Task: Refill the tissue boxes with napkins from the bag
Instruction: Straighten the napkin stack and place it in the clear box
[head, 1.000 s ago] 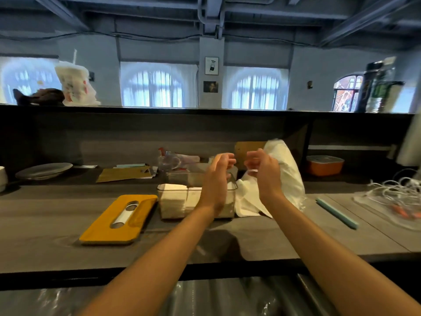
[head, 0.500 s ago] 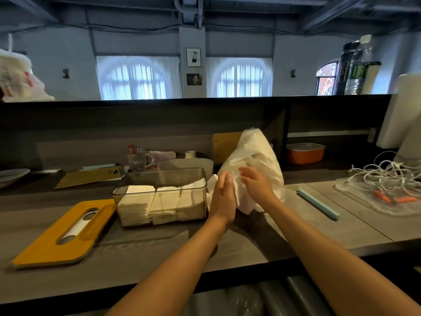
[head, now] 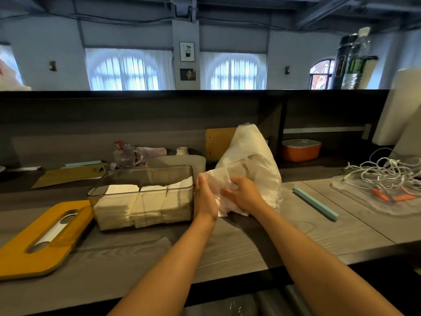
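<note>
Just right of the box [head: 142,197], both hands are at the mouth of the bag [head: 250,165], and that is where the whole move hangs. The left hand [head: 206,199] stands edge-on with fingers straight and together, pressed flat against the near left side of the crumpled plastic and paper, touching the box's right wall or very nearly. The right hand [head: 242,193] has its fingers curled down into the bag's opening, gripping a wad of napkins [head: 224,207]; how many, the folds hide. The bag itself leans upright, its tall axis rising away from the box, its open mouth low and turned toward the box. Inside the box, three stacks stand side by side along its length, reaching partway up the clear walls, so there looks to be room on top. The yellow lid [head: 43,236] lies flat to the box's left, well out of the way. The left hand is the nearer one to the box, so my read is the wad has only a short trip leftward over the right wall, the left hand guiding while the right carries.
</note>
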Available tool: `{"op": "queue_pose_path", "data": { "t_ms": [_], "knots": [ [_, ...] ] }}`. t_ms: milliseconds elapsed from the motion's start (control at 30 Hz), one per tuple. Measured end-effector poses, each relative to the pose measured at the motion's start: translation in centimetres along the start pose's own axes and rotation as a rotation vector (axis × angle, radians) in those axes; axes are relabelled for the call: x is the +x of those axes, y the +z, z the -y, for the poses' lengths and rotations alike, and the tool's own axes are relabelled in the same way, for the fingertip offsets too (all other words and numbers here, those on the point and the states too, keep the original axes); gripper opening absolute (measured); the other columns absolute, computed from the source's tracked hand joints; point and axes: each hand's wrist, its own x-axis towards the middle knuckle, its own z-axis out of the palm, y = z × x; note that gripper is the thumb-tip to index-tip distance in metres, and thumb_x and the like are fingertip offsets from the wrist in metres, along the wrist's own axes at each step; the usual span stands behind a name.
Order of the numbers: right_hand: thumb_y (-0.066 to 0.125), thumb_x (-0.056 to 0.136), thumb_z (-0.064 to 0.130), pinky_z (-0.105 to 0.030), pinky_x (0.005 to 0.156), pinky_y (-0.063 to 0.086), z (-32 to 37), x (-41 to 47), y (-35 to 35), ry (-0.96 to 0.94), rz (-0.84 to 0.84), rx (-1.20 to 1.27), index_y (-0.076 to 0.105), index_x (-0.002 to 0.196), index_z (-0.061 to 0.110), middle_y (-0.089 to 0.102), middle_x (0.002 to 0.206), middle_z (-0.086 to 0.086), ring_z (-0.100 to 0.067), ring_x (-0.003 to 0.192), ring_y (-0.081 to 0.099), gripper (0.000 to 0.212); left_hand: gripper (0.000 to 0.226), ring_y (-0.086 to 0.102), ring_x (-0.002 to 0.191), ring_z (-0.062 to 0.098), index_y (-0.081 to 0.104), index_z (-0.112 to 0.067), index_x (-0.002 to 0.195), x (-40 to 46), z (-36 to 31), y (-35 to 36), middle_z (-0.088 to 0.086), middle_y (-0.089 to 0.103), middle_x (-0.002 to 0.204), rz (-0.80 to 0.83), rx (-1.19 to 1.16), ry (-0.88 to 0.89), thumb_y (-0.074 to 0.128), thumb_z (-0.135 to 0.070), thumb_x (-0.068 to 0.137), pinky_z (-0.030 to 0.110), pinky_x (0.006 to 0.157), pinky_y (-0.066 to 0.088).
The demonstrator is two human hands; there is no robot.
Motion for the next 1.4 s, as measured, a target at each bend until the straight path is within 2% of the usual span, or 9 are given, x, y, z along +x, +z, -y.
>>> {"op": "queue_pose_path", "data": {
  "t_ms": [167, 367, 467, 667, 867, 1000, 1133, 1267, 1400],
  "knots": [
    [0.065, 0.092, 0.027, -0.034, 0.077, 0.05, 0.2, -0.7, -2.2, 0.038, -0.22, 0.243, 0.067, 0.111, 0.01, 0.067, 0.103, -0.005, -0.019, 0.093, 0.061, 0.026, 0.053, 0.046, 0.131, 0.019, 0.044, -0.02, 0.144, -0.6, -0.4, -0.1, 0.004, 0.048, 0.145, -0.024, 0.117, -0.017, 0.02, -0.047, 0.107, 0.032, 0.105, 0.038],
    [0.063, 0.094, 0.025, -0.026, 0.065, 0.044, -0.1, -1.2, -3.2, 0.147, -0.361, 0.381, 0.057, 0.093, 0.009, 0.058, 0.09, -0.007, -0.017, 0.082, 0.054, 0.018, 0.05, 0.042, 0.135, 0.023, 0.035, -0.022, 0.151, -0.9, -0.2, -0.4, 0.004, 0.044, 0.15, 0.06, 0.381, -0.055, 0.034, -0.042, 0.105, 0.036, 0.104, 0.034],
    [0.06, 0.096, 0.022, -0.027, 0.075, 0.041, 0.0, -1.2, -3.5, 0.148, -0.387, 0.461, 0.055, 0.102, 0.017, 0.058, 0.099, 0.001, -0.012, 0.089, 0.053, 0.009, 0.046, 0.045, 0.131, 0.024, 0.038, -0.021, 0.149, -0.6, -0.5, -0.6, 0.005, 0.044, 0.149, 0.087, 0.498, -0.083, 0.033, -0.036, 0.106, 0.035, 0.1, 0.037],
    [0.061, 0.096, 0.028, -0.024, 0.074, 0.048, -0.1, -1.1, -4.2, 0.101, -0.469, 0.532, 0.052, 0.103, 0.026, 0.06, 0.107, 0.0, -0.015, 0.097, 0.059, 0.011, 0.03, 0.058, 0.1, 0.021, 0.062, -0.015, 0.126, -1.0, -0.8, -1.5, 0.007, 0.065, 0.118, 0.342, 0.892, 0.056, 0.051, -0.014, 0.098, 0.03, 0.081, 0.045],
    [0.063, 0.093, 0.028, -0.03, 0.079, 0.052, -0.3, -1.2, -4.1, 0.158, -0.469, 0.524, 0.056, 0.11, 0.021, 0.06, 0.106, 0.002, -0.016, 0.097, 0.06, 0.019, 0.012, 0.064, 0.078, 0.021, 0.077, -0.009, 0.082, -0.6, 0.1, -1.9, 0.007, 0.069, 0.077, 0.276, 0.992, 0.143, 0.066, -0.011, 0.087, 0.026, 0.063, 0.042],
    [0.063, 0.093, 0.028, -0.033, 0.083, 0.052, -0.4, -1.5, -4.0, 0.194, -0.433, 0.507, 0.056, 0.125, 0.015, 0.061, 0.113, 0.0, -0.016, 0.101, 0.059, 0.035, 0.013, 0.06, 0.065, 0.006, 0.078, -0.013, 0.073, -1.0, 0.2, -2.0, -0.005, 0.065, 0.064, 0.219, 0.884, 0.163, 0.075, -0.017, 0.085, 0.018, 0.058, 0.043],
    [0.064, 0.093, 0.03, -0.025, 0.072, 0.051, -0.3, -1.5, -4.1, 0.207, -0.415, 0.583, 0.056, 0.114, 0.021, 0.062, 0.109, -0.001, -0.018, 0.1, 0.061, 0.025, 0.013, 0.067, 0.083, 0.02, 0.072, -0.02, 0.088, -1.9, -1.1, -1.7, -0.002, 0.072, 0.082, 0.243, 0.459, 0.068, 0.063, -0.025, 0.096, 0.028, 0.067, 0.052],
    [0.067, 0.09, 0.036, -0.044, 0.092, 0.054, 0.9, -1.6, -4.2, 0.273, -0.332, 0.754, 0.055, 0.116, 0.021, 0.062, 0.113, -0.003, -0.023, 0.104, 0.061, 0.032, 0.021, 0.062, 0.081, 0.012, 0.062, -0.021, 0.101, -2.3, -2.1, -0.7, -0.002, 0.071, 0.08, 0.205, 0.172, -0.158, 0.043, -0.029, 0.106, 0.032, 0.069, 0.045],
    [0.071, 0.084, 0.037, -0.057, 0.095, 0.051, 1.7, -2.5, -4.6, 0.278, -0.064, 1.169, 0.057, 0.116, 0.024, 0.065, 0.116, -0.014, -0.036, 0.107, 0.064, 0.037, 0.034, 0.063, 0.082, 0.026, 0.063, -0.011, 0.092, -2.4, -2.9, -0.8, 0.011, 0.073, 0.076, 0.147, -0.516, -0.492, 0.043, -0.035, 0.105, 0.042, 0.083, 0.05]
  ]
}}
